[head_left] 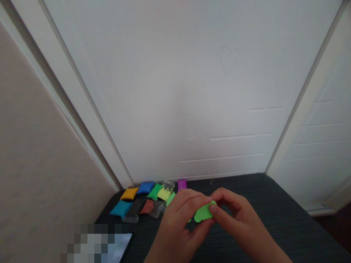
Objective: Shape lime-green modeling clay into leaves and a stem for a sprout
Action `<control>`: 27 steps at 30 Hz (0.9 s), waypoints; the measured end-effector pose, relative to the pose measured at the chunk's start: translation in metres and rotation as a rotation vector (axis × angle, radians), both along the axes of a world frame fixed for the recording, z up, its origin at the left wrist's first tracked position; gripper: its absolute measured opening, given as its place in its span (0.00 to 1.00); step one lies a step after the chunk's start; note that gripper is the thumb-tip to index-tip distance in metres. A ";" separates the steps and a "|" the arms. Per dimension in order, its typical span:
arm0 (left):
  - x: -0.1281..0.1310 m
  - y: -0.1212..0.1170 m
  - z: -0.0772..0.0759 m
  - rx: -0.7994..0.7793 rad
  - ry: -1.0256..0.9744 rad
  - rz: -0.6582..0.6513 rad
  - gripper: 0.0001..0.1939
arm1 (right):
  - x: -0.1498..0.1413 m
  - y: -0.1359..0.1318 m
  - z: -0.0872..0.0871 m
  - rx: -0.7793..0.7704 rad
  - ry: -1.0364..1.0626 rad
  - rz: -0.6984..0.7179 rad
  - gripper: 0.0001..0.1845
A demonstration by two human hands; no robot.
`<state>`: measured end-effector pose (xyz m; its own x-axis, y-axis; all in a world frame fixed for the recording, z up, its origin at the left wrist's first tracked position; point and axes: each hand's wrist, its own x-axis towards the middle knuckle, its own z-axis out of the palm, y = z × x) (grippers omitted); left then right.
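Observation:
A flattened, rounded piece of bright green modelling clay (pixel 204 213) is held between both hands above the dark table. My left hand (pixel 182 219) grips its left side, the fingers curled over the top and the thumb beneath. On the right end, my right hand (pixel 233 210) pinches it between thumb and fingers. A small bit of the same green shows below the left fingers; whether it joins the piece, I cannot tell. Just behind my left hand lies a light green packet (pixel 170 198), partly hidden by it.
Several clay packets lie at the table's back left, among them yellow (pixel 129 193), blue (pixel 146 187), teal (pixel 121 209), black (pixel 135 209), red (pixel 147 207) and purple (pixel 182 184). A phone (pixel 123 244) is at the front left. Behind the dark table (pixel 263 208) stands a white panel (pixel 153 91).

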<state>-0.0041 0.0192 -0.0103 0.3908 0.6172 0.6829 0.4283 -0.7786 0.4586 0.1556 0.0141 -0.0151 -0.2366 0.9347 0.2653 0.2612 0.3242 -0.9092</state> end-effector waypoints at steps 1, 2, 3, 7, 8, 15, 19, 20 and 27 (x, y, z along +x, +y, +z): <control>0.000 0.000 0.001 0.000 -0.009 -0.005 0.15 | 0.000 0.000 0.000 -0.002 -0.003 -0.001 0.06; 0.000 0.000 0.001 0.001 -0.016 -0.009 0.15 | 0.000 0.000 0.001 -0.004 -0.003 0.000 0.06; 0.000 0.000 0.002 0.001 -0.021 -0.012 0.15 | 0.000 0.000 0.001 -0.008 -0.002 0.005 0.06; 0.000 0.000 0.001 0.003 -0.025 -0.013 0.16 | 0.001 -0.001 0.001 -0.027 0.004 0.033 0.07; 0.000 -0.001 0.000 0.004 -0.025 -0.012 0.16 | 0.002 -0.001 0.001 -0.030 0.003 0.038 0.07; 0.000 -0.003 -0.004 0.008 0.027 0.014 0.19 | 0.003 -0.002 0.002 -0.050 -0.005 0.047 0.08; 0.001 -0.004 -0.003 0.003 0.028 -0.018 0.18 | 0.002 -0.002 0.002 -0.042 -0.009 0.059 0.08; 0.001 -0.004 -0.003 -0.004 0.024 -0.019 0.18 | 0.002 -0.002 0.002 -0.042 -0.010 0.057 0.08; 0.003 -0.003 -0.004 -0.020 -0.004 -0.019 0.17 | 0.002 -0.004 0.002 -0.038 -0.011 0.045 0.07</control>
<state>-0.0015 0.0159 -0.0141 0.4000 0.6230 0.6722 0.4119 -0.7774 0.4754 0.1575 0.0096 -0.0130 -0.2814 0.9324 0.2268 0.2567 0.3009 -0.9185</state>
